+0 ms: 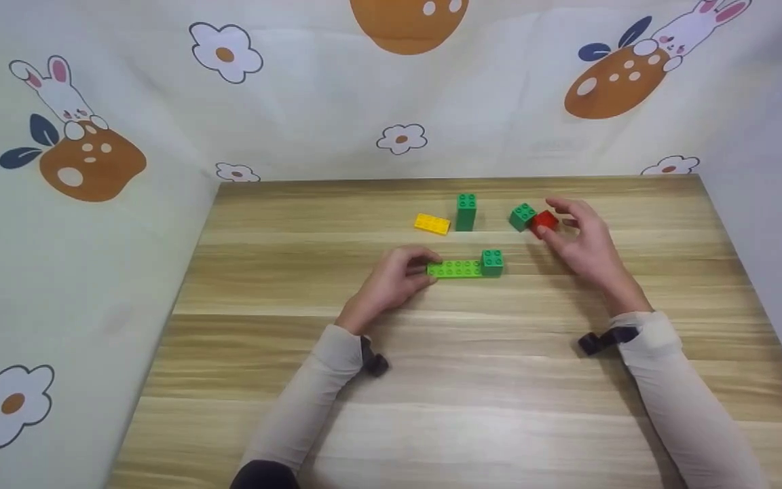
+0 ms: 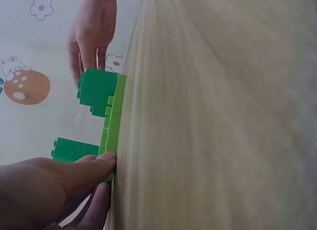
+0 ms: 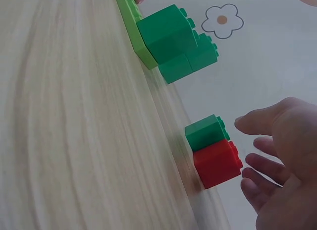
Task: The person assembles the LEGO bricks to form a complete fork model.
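Note:
My left hand (image 1: pixel 394 275) pinches the left end of a long light green building-block plate (image 1: pixel 455 269) between thumb and fingers. A dark green block (image 1: pixel 492 262) sits on the plate's right end. My right hand (image 1: pixel 588 244) is spread beside a red block (image 1: pixel 543 223), and its thumb overlaps the block in the head view. In the right wrist view a gap shows between the thumb and fingers and the red block (image 3: pixel 218 163). A small dark green block (image 3: pixel 207 132) stands right against the red one.
Behind the plate stands a tall dark green stack (image 1: pixel 466 214) of blocks. Left of it a yellow plate (image 1: pixel 432 223) lies flat on the wooden table (image 1: pixel 486 380). A printed cloth (image 1: pixel 309 102) rises along the table's back and side edges.

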`<state>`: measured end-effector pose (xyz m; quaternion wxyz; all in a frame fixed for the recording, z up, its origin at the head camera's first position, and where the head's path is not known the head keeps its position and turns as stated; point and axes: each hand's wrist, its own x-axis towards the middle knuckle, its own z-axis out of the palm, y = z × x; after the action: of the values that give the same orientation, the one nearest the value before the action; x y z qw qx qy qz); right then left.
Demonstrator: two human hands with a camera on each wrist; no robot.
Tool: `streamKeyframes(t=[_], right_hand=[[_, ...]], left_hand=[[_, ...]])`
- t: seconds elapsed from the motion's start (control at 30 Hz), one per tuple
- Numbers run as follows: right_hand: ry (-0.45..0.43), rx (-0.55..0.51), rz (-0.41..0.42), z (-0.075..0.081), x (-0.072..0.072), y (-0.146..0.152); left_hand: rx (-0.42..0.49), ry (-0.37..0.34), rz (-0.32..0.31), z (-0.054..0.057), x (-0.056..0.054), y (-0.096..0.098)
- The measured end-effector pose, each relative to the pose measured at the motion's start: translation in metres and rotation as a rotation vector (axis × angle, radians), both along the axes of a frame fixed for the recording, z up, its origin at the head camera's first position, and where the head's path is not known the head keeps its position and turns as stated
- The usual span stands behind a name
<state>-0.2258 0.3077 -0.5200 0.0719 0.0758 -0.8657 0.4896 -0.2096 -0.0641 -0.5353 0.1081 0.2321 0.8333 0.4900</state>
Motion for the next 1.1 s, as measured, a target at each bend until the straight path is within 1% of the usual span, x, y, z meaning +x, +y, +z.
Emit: streamKeyframes(t=[0.27,0.53,0.77,1.1], right_hand=[[-0.055,-0.005,0.017,-0.005,0.0001,0.0017],[-0.084,0.001,0.007,-0.0046,0.0009,0.0021],[-0.14,0.03,-0.016,-0.0044,0.003,0.0031],[-0.145,0.027,-0.026,-0.0058,0.0026,0.0021]], left_hand=[[-0.026,0.002,0.007,0.0009,0.0008,0.0004],[0.006,-0.004,0.003,0.001,0.0015,0.0008],[0.008,0.0,0.008,0.0007,0.0016,0.001],[-0.013,-0.003,0.013,0.0011,0.0006,0.0009]])
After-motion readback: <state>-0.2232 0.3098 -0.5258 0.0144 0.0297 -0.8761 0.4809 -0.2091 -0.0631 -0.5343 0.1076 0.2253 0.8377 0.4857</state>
